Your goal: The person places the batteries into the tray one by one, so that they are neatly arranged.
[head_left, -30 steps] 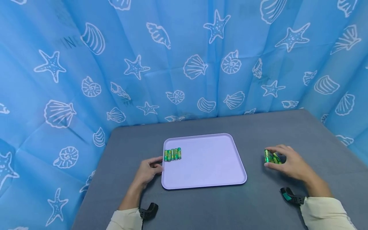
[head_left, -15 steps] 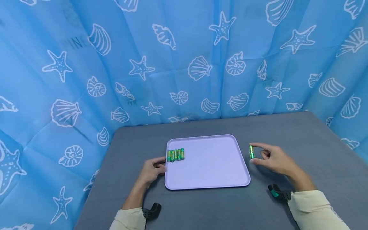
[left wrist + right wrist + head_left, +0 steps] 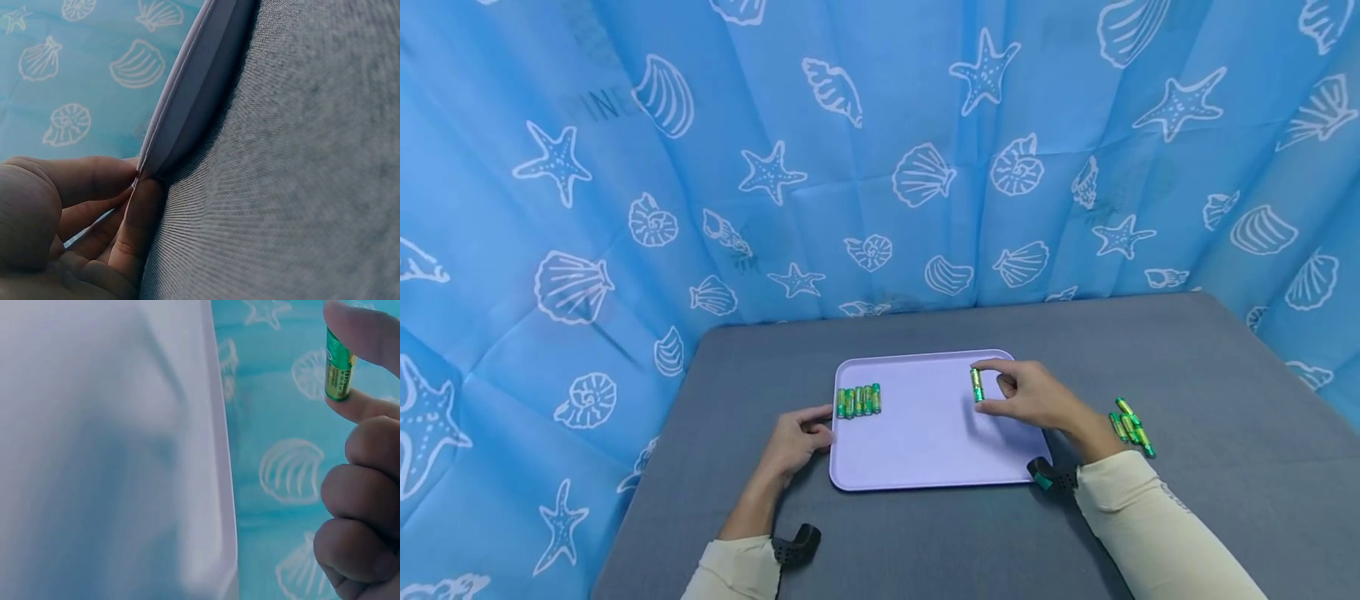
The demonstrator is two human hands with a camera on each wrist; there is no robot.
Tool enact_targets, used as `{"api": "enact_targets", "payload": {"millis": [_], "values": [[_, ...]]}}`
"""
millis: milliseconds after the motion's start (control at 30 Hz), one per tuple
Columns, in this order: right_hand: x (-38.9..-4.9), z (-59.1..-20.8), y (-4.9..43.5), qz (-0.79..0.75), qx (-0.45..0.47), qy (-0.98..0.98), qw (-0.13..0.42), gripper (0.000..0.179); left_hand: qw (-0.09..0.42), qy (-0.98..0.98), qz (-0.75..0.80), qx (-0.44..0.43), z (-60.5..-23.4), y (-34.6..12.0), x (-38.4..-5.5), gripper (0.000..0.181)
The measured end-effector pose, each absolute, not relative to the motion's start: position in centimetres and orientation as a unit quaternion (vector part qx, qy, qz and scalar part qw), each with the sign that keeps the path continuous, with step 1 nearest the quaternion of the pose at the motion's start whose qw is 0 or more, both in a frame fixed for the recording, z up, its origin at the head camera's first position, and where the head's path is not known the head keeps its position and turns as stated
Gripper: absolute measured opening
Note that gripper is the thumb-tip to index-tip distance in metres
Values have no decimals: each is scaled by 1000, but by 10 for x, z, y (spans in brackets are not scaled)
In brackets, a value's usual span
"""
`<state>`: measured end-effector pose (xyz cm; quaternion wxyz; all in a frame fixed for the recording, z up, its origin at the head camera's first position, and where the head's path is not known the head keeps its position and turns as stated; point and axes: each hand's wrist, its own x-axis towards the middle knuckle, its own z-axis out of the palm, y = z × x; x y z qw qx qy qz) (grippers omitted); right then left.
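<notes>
My right hand is over the right part of a lilac tray, pinching a small green battery by its two ends between thumb and forefinger. The right wrist view shows this battery close up, with the other fingers curled into the palm. At the tray's left edge, my left hand holds the rim; in the left wrist view its thumb and fingertips meet at the tray's edge. Inside the tray, near that left edge, several green batteries lie side by side in a row.
Several more green batteries lie in a loose heap on the grey tabletop, to the right of the tray. Behind the table hangs a blue curtain with white shells and starfish.
My right hand has lifted a battery from the heap and carried it left over the tray, uncovering the remaining heap. My left hand has stayed at the tray's edge.
</notes>
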<state>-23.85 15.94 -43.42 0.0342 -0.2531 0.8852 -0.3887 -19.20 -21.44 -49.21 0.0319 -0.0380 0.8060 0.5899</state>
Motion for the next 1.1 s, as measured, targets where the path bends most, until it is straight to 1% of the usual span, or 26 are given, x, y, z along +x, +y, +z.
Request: {"api": "enact_targets", "payload": {"millis": [167, 300, 467, 800, 1100], "values": [[-248, -434, 135, -373, -274, 886, 33, 58, 33, 807, 589, -35, -490, -215, -192, 46], [-258, -437, 116, -367, -285, 884, 51, 59, 33, 808, 588, -30, -489, -216, -191, 46], [-266, -440, 97, -357, -267, 891, 85, 62, 36, 807, 589, -34, -490, -215, -191, 46], [-279, -455, 64, -354, -236, 897, 117, 62, 39, 795, 604, -38, -489, -214, -191, 46], [-283, -464, 41, -312, -226, 915, 120, 58, 38, 799, 599, -35, -488, -214, -191, 46]]}}
